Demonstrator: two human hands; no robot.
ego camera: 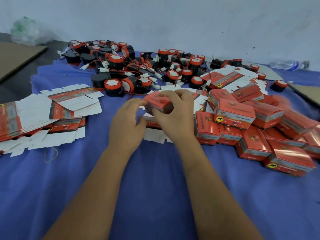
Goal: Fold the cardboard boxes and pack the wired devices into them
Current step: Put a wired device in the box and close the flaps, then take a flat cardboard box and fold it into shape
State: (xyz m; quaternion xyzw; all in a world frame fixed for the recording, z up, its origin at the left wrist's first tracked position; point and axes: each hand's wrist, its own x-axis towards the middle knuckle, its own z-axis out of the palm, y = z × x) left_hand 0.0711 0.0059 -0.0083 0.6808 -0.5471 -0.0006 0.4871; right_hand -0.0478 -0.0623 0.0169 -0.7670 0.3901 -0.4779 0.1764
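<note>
Currently, status by item:
right hand: right hand (174,113) grips the red box (158,105) from above and the right side, fingers curled over its top, thumb low on the near face
left hand: left hand (127,122) is at the box's left end, fingertips pinching or pressing that end; motion blur, cannot tell which flap it touches
red box: folded up, held just above the blue cloth (155,187), centre of view, between both hands; whether a device is inside cannot be seen
flat blank under hands: one unfolded blank (156,134) lies on the cloth directly below the held box, white inside face up
flat blanks, left: loose stack of unfolded blanks (52,115) spread on the cloth, well left of the hands, mix of white and printed red faces up
packed boxes, right: pile of closed red boxes (259,129) just right of the right hand, stacked unevenly, some tilted; yellow round logo visible on several
wired devices: heap of black and red round devices (138,68) with red/black wires and white connectors, behind the hands, near the wall
more blanks, far right: a few flat blanks (228,77) lie on top of the devices behind the box pile
cardboard sheet: brown sheet (17,56) far left, off the cloth
plastic bag: crumpled clear bag (26,32) in the far left corner against the wall
bottle: clear plastic bottle (289,64) lying at the far right by the wall
</note>
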